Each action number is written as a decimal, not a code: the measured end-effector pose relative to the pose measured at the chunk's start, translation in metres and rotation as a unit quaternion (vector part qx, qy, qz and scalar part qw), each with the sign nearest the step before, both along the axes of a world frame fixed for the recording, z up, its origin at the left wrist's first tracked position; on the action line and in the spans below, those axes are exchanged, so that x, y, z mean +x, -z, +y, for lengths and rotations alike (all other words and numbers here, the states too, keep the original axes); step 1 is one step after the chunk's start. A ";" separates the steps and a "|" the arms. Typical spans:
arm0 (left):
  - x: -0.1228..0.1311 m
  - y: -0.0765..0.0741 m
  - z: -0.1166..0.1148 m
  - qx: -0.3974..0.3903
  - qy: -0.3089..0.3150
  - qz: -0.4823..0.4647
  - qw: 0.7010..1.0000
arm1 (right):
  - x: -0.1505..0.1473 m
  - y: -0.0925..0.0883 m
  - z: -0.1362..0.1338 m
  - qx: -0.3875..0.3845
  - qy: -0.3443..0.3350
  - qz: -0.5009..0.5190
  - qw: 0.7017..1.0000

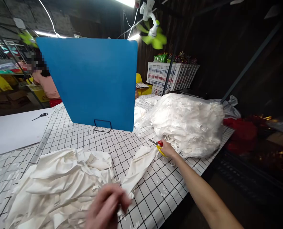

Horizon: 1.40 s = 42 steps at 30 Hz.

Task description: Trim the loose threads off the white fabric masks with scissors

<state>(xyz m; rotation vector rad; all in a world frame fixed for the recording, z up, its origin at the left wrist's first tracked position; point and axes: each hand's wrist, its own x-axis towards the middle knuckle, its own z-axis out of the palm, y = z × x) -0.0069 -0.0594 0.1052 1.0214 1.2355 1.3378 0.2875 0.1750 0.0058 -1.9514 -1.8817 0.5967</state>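
My right hand (pixel 167 149) is closed around small scissors (pixel 159 147) with red and yellow handles, their blades pointing left. It is at the front of a clear plastic bag (pixel 189 124) stuffed with white cloth pieces. A long white cloth strip (pixel 140 165) lies on the table just left of that hand. My left hand (pixel 109 205) is low in the view, smeared by motion, with its fingers bent; whether it holds anything does not show. Beside it spreads a loose heap of white cloth (pixel 67 181).
A blue board (pixel 91 82) stands upright in a black wire stand (pixel 102 125) on the checked table (pixel 122 143). Black scissors (pixel 40 116) lie on a white sheet (pixel 15 130) at left. White crates (pixel 172 76) are stacked behind. A person (pixel 48 86) is beyond the board.
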 end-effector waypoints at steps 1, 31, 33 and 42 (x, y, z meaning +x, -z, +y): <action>0.010 0.006 0.011 -0.043 0.046 -0.040 0.997 | 0.002 0.001 0.000 -0.002 -0.003 0.001 1.000; 0.059 0.078 0.047 -0.204 0.093 -0.296 0.929 | -0.093 -0.035 -0.167 -0.114 -0.041 0.523 0.844; 0.056 0.075 0.044 -0.195 0.091 -0.276 0.937 | -0.089 -0.035 -0.166 -0.065 -0.034 0.487 0.870; 0.045 0.072 0.031 -0.144 0.122 -0.232 0.954 | -0.096 -0.043 -0.142 -0.085 -0.182 0.477 0.855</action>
